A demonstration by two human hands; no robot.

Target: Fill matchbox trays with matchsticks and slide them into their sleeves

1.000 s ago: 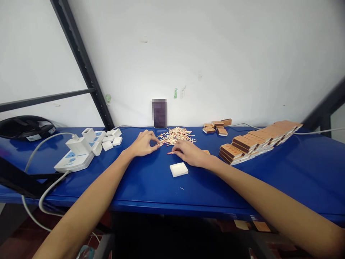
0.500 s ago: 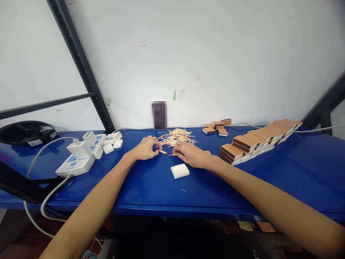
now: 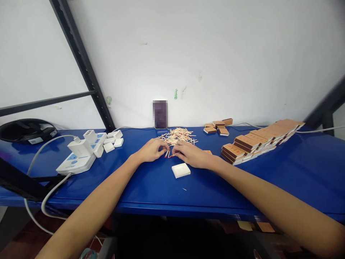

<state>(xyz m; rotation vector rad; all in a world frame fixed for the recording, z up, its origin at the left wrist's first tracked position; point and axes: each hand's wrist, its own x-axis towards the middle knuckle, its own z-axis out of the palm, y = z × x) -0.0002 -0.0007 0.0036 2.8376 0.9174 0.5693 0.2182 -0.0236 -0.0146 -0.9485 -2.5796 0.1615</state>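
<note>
Just in front of a loose pile of matches (image 3: 180, 136), my two hands are close together. My left hand (image 3: 154, 149) is closed, its thumb and fingers pinching matches (image 3: 167, 154) whose red heads point down toward me. In my right hand (image 3: 190, 153), also closed, a few matches are pinched, with red heads showing at the fingertips. A white matchbox tray (image 3: 181, 171) lies nearer to me, below my right hand. One thin splinter (image 3: 184, 189) rests on the blue table (image 3: 151, 187). An orange matchbox (image 3: 208, 152) is partly hidden behind my right hand.
Stacked matchboxes (image 3: 250, 144) form a long row at right; several more matchboxes (image 3: 217, 126) lie at the back. To the left are small white boxes (image 3: 113, 140), a power strip (image 3: 78, 160) with cables and a black headset-like object (image 3: 27, 132). A pixelated dark panel (image 3: 160, 114) leans on the wall.
My left hand has moved right, closer to my right hand, and the matches in it have turned from pointing sideways to pointing down. My right hand has barely moved.
</note>
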